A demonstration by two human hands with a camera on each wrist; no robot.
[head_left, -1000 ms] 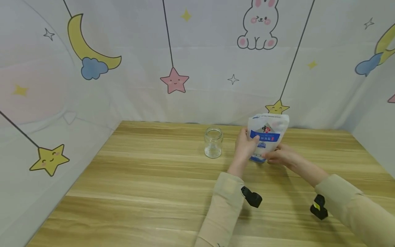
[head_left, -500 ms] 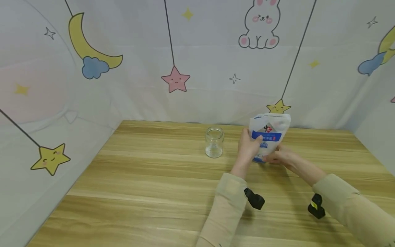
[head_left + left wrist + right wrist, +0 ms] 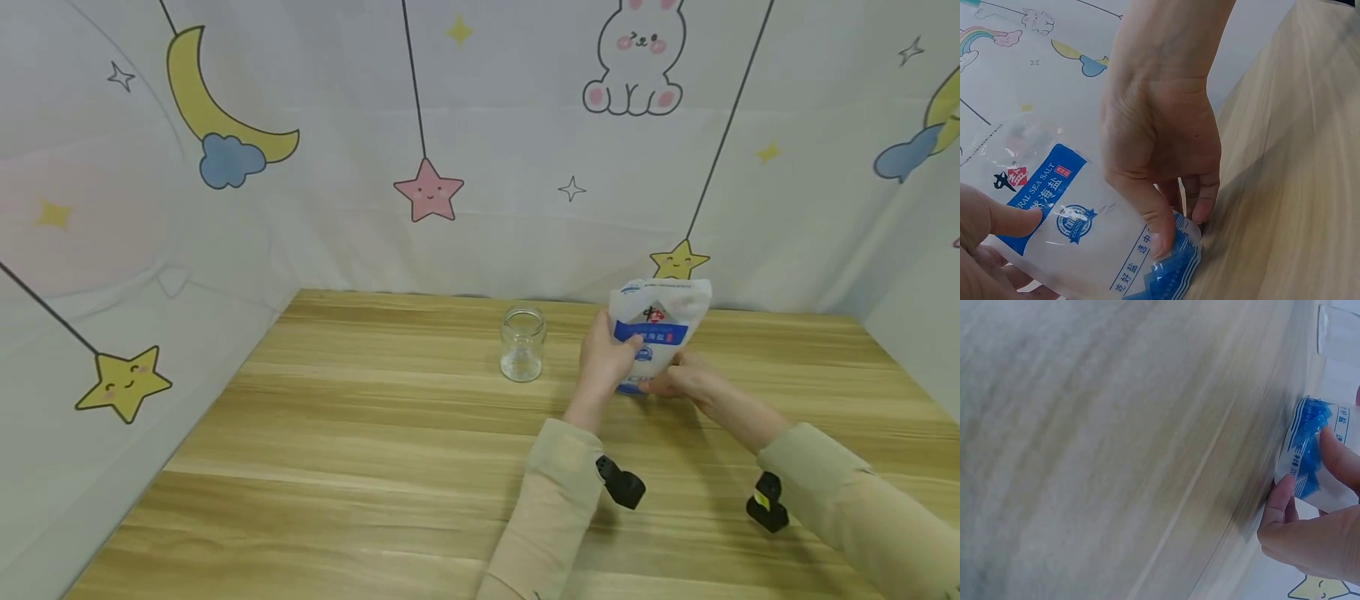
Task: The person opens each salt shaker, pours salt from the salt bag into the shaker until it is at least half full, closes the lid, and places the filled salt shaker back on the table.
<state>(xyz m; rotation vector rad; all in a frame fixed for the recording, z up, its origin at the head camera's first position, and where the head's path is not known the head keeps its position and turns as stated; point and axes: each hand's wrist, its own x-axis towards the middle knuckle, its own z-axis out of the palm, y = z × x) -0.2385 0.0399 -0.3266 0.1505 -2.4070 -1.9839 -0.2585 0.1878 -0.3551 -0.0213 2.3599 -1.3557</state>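
Two hands (image 3: 606,357), one bag of sea salt (image 3: 658,335), both gripping. Left hand: on the bag's left side, thumb (image 3: 1017,220) pressed on the blue band, fingers round the back. Right hand (image 3: 693,379): pinching the lower right corner, thumb on the front by the blue wave print (image 3: 1172,269), fingers wrapped to the far edge.

Bag is between my hands, toward the back right of the counter (image 3: 315,442), front facing me, top tipped a bit right. Reads "SEA SALT" on the band, round blue badge (image 3: 1076,223) below it. Can't tell if the base is touching the counter.

Glass jar (image 3: 522,343) stands upright to the left of my left hand, near it, not touching. Pale patch at the bottom; can't say if that's contents or glare.

Beige sleeves (image 3: 546,504) on both arms, a black wrist camera (image 3: 621,483) on each.

Behind the counter: white cloth (image 3: 330,225) with printed rabbit (image 3: 637,71), moon (image 3: 187,79), pink star (image 3: 430,192). Yellow star (image 3: 678,258) is just above the bag, partly covered by it.
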